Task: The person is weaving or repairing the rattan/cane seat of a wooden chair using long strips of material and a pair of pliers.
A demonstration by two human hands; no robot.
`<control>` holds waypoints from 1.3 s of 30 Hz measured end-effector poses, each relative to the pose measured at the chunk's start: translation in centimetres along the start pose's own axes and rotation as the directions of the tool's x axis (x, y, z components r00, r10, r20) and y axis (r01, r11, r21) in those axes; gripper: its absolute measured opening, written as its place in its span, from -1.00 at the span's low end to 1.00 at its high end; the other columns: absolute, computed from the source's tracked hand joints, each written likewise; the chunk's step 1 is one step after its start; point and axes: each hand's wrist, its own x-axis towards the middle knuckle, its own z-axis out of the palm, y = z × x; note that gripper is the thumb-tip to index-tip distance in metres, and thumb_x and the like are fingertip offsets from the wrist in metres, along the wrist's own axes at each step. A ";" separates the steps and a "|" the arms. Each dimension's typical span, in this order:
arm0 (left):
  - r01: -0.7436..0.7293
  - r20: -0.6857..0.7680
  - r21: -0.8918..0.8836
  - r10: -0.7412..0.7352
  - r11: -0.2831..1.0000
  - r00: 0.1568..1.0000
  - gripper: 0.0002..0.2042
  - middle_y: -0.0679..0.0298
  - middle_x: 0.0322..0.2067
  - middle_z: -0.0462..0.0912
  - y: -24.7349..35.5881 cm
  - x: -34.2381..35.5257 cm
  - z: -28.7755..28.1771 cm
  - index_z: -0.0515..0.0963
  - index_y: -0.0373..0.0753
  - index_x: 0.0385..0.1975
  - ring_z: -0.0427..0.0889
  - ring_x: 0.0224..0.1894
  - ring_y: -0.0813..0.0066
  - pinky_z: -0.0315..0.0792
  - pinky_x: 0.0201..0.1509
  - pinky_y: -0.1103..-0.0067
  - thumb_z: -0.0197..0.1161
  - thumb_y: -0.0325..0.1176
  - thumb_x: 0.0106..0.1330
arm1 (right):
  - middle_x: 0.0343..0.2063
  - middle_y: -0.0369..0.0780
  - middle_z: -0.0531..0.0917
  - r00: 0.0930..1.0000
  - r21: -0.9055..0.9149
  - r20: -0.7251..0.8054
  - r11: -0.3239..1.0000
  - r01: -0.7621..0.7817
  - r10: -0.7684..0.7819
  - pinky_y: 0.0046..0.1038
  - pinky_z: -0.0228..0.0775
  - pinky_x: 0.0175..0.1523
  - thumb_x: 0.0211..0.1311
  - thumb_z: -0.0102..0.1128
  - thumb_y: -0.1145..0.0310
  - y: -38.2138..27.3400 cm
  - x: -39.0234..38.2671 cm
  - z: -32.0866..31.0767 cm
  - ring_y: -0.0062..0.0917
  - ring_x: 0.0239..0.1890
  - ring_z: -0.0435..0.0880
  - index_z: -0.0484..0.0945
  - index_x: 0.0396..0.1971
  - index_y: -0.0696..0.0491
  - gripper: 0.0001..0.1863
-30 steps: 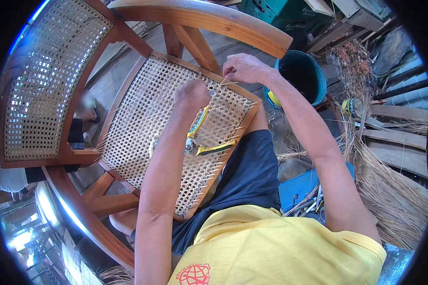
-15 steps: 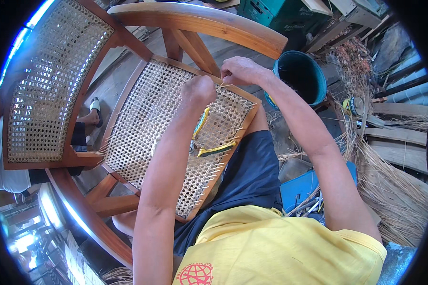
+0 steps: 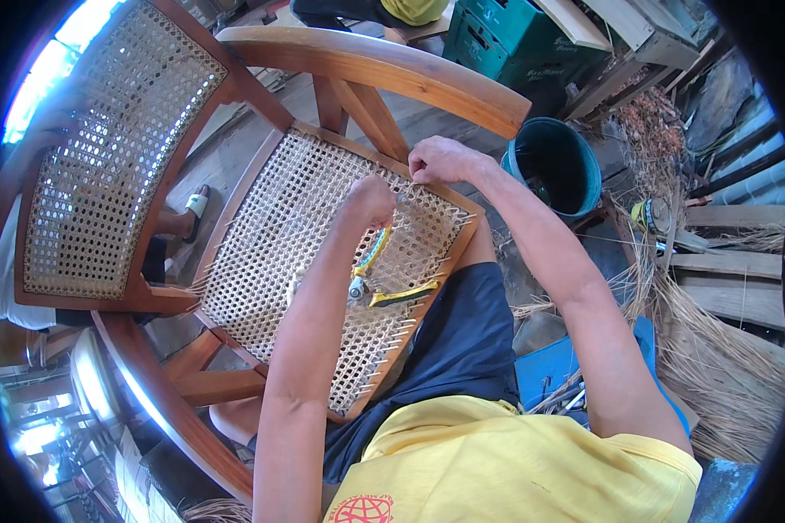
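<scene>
A wooden armchair stands before me, its woven cane seat (image 3: 262, 235) over my lap with strand ends sticking out along the near and right edges. My left hand (image 3: 371, 202) is closed low over the weave, its fingertips partly hidden. At the right part of the seat's far rail, my right hand (image 3: 445, 161) pinches at the cane edge; a strand showed there a moment ago, and its fingertips are now mostly hidden. Yellow-handled pliers (image 3: 358, 288) lie spread on the seat, beside my left wrist.
The chair's curved armrest (image 3: 384, 65) arches beyond my hands; the cane backrest (image 3: 122, 157) rises at left, with another person's hand (image 3: 52, 126) behind it. A teal bucket (image 3: 554, 166), green crates (image 3: 506, 52), loose cane strands (image 3: 715, 349) and a blue tool tray (image 3: 541, 370) are around.
My left hand has moved slightly down and away from my right hand, which stays at the far rail. The view has shifted a little, and another person shows at the top.
</scene>
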 end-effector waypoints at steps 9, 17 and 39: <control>0.204 0.017 -0.259 -0.207 0.944 0.978 -0.66 0.10 -0.58 0.69 1.9 -1.6 -1.1 0.68 -0.34 -0.48 0.69 -0.55 0.35 0.55 -0.42 0.42 0.21 -0.15 0.29 | -0.29 -0.09 0.74 0.985 -0.099 0.170 0.995 -0.012 0.029 -0.27 0.51 -0.06 0.13 0.28 0.25 -2.8 0.8 -1.4 -0.26 -0.18 0.71 0.72 -0.29 0.12 -0.74; 0.171 -0.196 0.245 -0.124 0.954 0.973 -0.57 0.03 -0.07 0.68 -0.4 -5.2 -4.4 0.64 -0.22 -0.06 0.65 0.03 0.11 0.52 0.12 0.25 0.23 0.03 0.33 | -0.22 -0.06 0.73 0.984 -0.114 0.143 0.989 -0.091 0.107 -0.28 0.51 0.01 0.23 0.13 0.20 -2.5 -1.4 -3.0 -0.22 -0.13 0.71 0.70 -0.19 0.10 -0.67; 0.306 -0.457 0.444 -0.081 0.842 0.886 -0.66 -0.04 -0.14 0.68 -8.3 -10.8 -11.7 0.66 -0.25 -0.19 0.67 -0.02 0.05 0.53 0.06 0.24 0.28 -0.07 0.32 | -0.04 -0.07 0.69 0.851 0.336 -0.449 0.934 -0.123 0.274 -0.35 0.47 0.15 0.33 0.12 0.20 -5.6 -7.4 -3.6 -0.26 0.03 0.68 0.59 0.04 0.13 -0.60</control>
